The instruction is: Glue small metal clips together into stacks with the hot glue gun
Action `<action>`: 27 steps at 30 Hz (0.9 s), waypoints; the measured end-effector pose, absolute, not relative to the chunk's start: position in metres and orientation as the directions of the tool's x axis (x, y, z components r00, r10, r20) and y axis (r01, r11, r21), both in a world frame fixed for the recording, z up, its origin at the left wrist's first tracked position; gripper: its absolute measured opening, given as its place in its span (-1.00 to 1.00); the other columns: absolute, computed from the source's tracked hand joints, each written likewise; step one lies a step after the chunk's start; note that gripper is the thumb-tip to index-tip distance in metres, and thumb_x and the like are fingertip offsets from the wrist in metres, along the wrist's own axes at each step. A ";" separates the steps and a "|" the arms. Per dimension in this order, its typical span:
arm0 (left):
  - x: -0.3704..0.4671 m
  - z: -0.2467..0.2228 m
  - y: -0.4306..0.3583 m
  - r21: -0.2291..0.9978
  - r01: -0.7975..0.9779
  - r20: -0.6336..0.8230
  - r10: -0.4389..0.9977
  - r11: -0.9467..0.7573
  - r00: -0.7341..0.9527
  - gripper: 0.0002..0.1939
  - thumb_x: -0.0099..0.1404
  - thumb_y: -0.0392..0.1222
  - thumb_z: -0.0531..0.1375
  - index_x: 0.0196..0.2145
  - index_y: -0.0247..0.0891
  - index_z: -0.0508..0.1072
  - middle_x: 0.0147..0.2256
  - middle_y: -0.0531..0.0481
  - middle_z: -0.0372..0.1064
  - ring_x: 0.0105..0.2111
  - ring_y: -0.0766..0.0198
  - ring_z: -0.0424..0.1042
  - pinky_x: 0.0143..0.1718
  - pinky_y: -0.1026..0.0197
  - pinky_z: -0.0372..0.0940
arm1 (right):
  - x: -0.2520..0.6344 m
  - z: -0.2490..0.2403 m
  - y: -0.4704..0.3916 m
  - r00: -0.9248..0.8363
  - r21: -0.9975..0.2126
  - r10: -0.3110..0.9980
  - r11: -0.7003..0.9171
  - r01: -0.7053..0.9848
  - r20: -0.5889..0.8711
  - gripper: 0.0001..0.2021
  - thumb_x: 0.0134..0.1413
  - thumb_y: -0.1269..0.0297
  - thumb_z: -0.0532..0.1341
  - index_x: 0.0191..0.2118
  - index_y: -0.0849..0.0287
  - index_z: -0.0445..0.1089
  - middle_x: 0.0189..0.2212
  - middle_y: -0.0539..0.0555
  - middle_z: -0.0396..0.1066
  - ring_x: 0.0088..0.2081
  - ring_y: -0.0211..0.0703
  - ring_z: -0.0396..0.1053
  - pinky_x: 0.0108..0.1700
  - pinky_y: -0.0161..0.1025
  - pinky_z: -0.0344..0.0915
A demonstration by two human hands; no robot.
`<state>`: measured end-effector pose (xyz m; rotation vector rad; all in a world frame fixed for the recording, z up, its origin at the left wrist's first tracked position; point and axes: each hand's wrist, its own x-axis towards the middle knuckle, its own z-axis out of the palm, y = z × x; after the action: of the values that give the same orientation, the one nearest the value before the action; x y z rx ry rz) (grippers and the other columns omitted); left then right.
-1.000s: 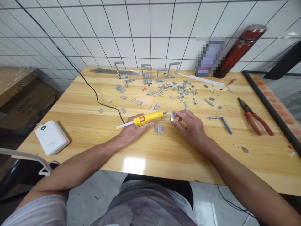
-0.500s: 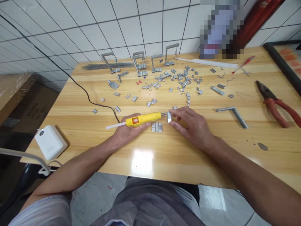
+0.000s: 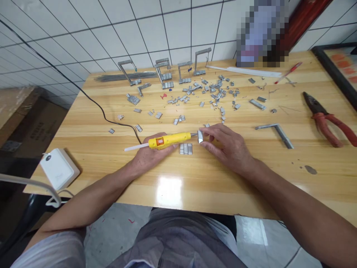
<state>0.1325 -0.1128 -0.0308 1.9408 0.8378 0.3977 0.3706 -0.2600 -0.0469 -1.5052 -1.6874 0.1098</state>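
Observation:
My left hand [image 3: 152,153] is closed round a yellow glue gun [image 3: 170,140], which has a white glue stick [image 3: 136,147] coming out of its back end. Between the thumb and fingers of my right hand [image 3: 227,147] is a small silver metal piece [image 3: 200,136], held upright. The gun's nozzle tip meets or nearly meets the left side of that piece. Just below, a flat block of three silver strips [image 3: 186,149] lies on the wooden table [image 3: 111,190], between my two hands.
Several small metal stands [image 3: 184,72] line the back, with scattered metal bits [image 3: 217,89] before them. An L-shaped metal piece [image 3: 283,136] and red-handled pliers [image 3: 323,123] lie right. A white power bank [image 3: 60,168] sits left, near a black cable [image 3: 95,102].
The whole view has shifted slightly, with things on the table appearing a little higher. Both hands keep their hold, and the nozzle stays at the silver piece.

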 end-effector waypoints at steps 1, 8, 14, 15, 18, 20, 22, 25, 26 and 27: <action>0.133 -0.031 -0.112 0.862 0.387 -0.055 0.699 -0.326 0.713 -0.67 0.30 0.10 0.36 -0.37 -0.20 0.47 -0.39 0.00 0.48 -0.38 0.24 0.48 -0.42 0.24 0.36 | 0.371 -0.047 -0.260 0.084 -0.571 0.851 0.272 0.775 0.519 -0.69 0.38 0.22 0.29 0.18 0.02 0.50 -0.09 0.15 0.61 -0.15 -0.04 0.58 -0.07 -0.08 0.56; 0.135 -0.033 -0.111 0.875 0.380 -0.051 0.725 -0.299 0.687 -0.66 0.26 0.10 0.38 -0.35 -0.20 0.45 -0.39 0.01 0.47 -0.40 0.24 0.47 -0.43 0.23 0.37 | 0.371 -0.049 -0.260 0.064 -0.544 0.833 0.298 0.785 0.549 -0.69 0.39 0.25 0.28 0.18 0.04 0.49 -0.10 0.14 0.61 -0.16 -0.05 0.57 -0.07 -0.09 0.55; 0.134 -0.034 -0.110 0.883 0.384 -0.081 0.718 -0.270 0.691 -0.64 0.26 0.16 0.39 -0.30 -0.19 0.48 -0.35 -0.01 0.55 -0.35 0.21 0.53 -0.35 0.21 0.45 | 0.372 -0.049 -0.260 0.060 -0.538 0.844 0.284 0.794 0.533 -0.70 0.40 0.23 0.26 0.18 0.04 0.48 -0.11 0.13 0.60 -0.21 -0.09 0.54 -0.09 -0.10 0.52; 0.134 -0.034 -0.110 0.881 0.385 -0.079 0.718 -0.274 0.692 -0.64 0.27 0.16 0.38 -0.30 -0.19 0.48 -0.35 -0.01 0.56 -0.35 0.21 0.53 -0.35 0.22 0.46 | 0.372 -0.049 -0.260 0.057 -0.534 0.841 0.288 0.795 0.539 -0.70 0.40 0.23 0.26 0.18 0.04 0.48 -0.11 0.13 0.60 -0.22 -0.09 0.54 -0.09 -0.11 0.51; 0.134 -0.034 -0.110 0.882 0.376 -0.071 0.710 -0.283 0.701 -0.65 0.28 0.14 0.38 -0.29 -0.20 0.49 -0.34 -0.02 0.56 -0.35 0.21 0.54 -0.34 0.22 0.46 | 0.372 -0.050 -0.260 0.046 -0.516 0.824 0.309 0.799 0.564 -0.69 0.40 0.25 0.27 0.19 0.05 0.46 -0.11 0.13 0.60 -0.25 -0.12 0.53 -0.12 -0.13 0.51; 0.134 -0.034 -0.109 0.888 0.364 -0.066 0.705 -0.281 0.706 -0.67 0.28 0.12 0.38 -0.27 -0.20 0.51 -0.32 -0.02 0.57 -0.33 0.20 0.56 -0.33 0.21 0.46 | 0.372 -0.050 -0.260 0.040 -0.506 0.814 0.321 0.800 0.579 -0.68 0.40 0.26 0.27 0.20 0.06 0.46 -0.10 0.13 0.60 -0.26 -0.13 0.53 -0.13 -0.13 0.51; 0.134 -0.035 -0.109 0.893 0.354 -0.063 0.703 -0.277 0.709 -0.67 0.27 0.11 0.39 -0.26 -0.21 0.51 -0.32 -0.02 0.57 -0.34 0.20 0.56 -0.32 0.21 0.46 | 0.371 -0.050 -0.259 0.030 -0.492 0.803 0.336 0.803 0.596 -0.68 0.40 0.28 0.27 0.20 0.08 0.45 -0.11 0.14 0.60 -0.26 -0.13 0.53 -0.14 -0.14 0.52; 0.134 -0.036 -0.109 0.898 0.342 -0.053 0.701 -0.279 0.711 -0.65 0.28 0.13 0.38 -0.27 -0.21 0.51 -0.33 -0.02 0.58 -0.34 0.18 0.56 -0.32 0.19 0.46 | 0.371 -0.050 -0.259 0.017 -0.477 0.792 0.351 0.806 0.611 -0.70 0.39 0.30 0.28 0.18 0.12 0.44 -0.12 0.15 0.59 -0.27 -0.15 0.53 -0.15 -0.16 0.52; 0.134 -0.037 -0.109 0.898 0.340 -0.051 0.702 -0.279 0.710 -0.66 0.28 0.13 0.38 -0.27 -0.21 0.50 -0.33 -0.02 0.58 -0.34 0.18 0.56 -0.32 0.19 0.46 | 0.371 -0.050 -0.259 0.017 -0.475 0.791 0.350 0.807 0.612 -0.70 0.39 0.30 0.29 0.17 0.12 0.44 -0.12 0.15 0.59 -0.26 -0.15 0.53 -0.15 -0.16 0.52; 0.134 -0.037 -0.109 0.899 0.339 -0.050 0.703 -0.278 0.709 -0.66 0.28 0.13 0.38 -0.28 -0.20 0.50 -0.32 -0.03 0.59 -0.34 0.17 0.57 -0.32 0.19 0.46 | 0.371 -0.050 -0.259 0.018 -0.475 0.792 0.348 0.808 0.611 -0.71 0.39 0.30 0.29 0.17 0.12 0.44 -0.12 0.15 0.59 -0.26 -0.15 0.54 -0.15 -0.17 0.53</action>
<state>0.1337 -0.1087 -0.0370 1.8828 0.8104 0.4413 0.3712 -0.2591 -0.0496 -1.4260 -1.7494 -0.0247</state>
